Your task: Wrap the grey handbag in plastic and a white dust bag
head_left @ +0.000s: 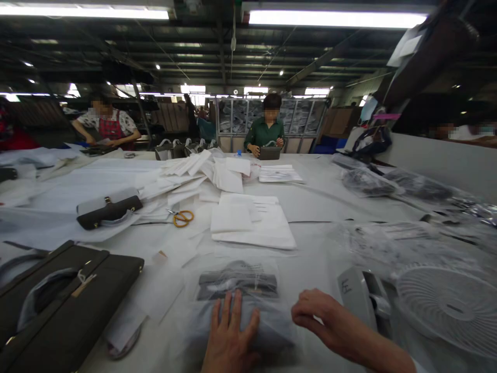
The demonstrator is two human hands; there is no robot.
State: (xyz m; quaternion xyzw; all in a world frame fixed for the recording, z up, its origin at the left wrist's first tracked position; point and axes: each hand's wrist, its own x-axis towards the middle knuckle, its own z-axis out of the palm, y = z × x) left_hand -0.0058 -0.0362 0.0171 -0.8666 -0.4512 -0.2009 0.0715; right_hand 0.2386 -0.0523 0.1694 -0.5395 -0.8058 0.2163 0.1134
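Note:
My left hand [229, 334] lies flat with its fingers spread on a clear plastic bag [238, 298] that holds a dark folded item, at the near edge of the white table [310, 207]. Just right of the bag, my right hand [320, 318] hovers with its fingers curled downward, and nothing shows in it. A white tape dispenser [363, 298] stands right beside the right hand.
A dark handbag [58, 300] lies at near left, a smaller dark bag [106, 207] farther back. Orange-handled scissors [182, 217] and stacks of white sheets [248, 220] fill the middle. A white fan [450, 305] and bagged items sit at right. Two people work at the far side.

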